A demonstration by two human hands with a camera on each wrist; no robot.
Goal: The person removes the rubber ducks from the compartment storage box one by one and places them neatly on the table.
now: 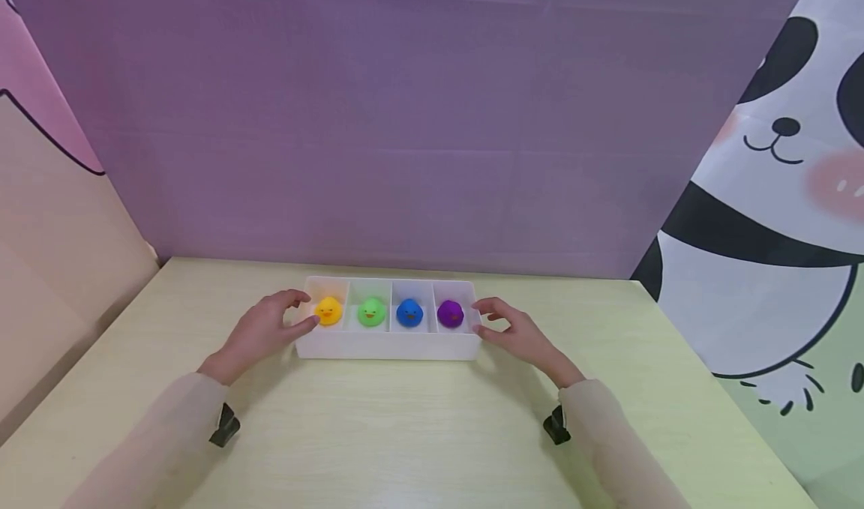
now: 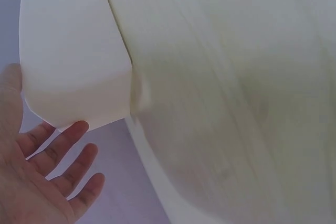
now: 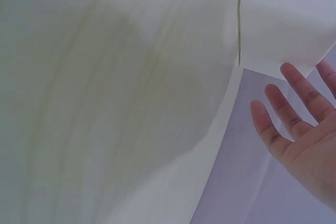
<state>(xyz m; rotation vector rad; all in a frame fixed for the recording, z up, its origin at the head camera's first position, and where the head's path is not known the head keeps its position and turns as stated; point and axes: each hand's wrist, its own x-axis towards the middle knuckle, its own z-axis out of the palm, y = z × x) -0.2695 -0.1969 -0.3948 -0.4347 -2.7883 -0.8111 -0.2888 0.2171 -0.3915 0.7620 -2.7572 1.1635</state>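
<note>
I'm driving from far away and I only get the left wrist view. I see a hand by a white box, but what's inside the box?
Observer: A yellow toy, a green toy, a blue toy and a purple toy, in a row from left to right.
Operator: Ooh! Which one is closest to the left hand?
Observer: The yellow toy, as the head view shows.
Operator: And where's the right hand?
Observer: At the opposite end of the white box, beside the purple toy.

Centre: white tray (image 1: 388, 346), yellow duck (image 1: 328, 311), green duck (image 1: 372, 312), blue duck (image 1: 409, 313), purple duck (image 1: 450, 314). Top: purple backdrop (image 1: 412, 119). Right: black-and-white panda (image 1: 763, 228).
</note>
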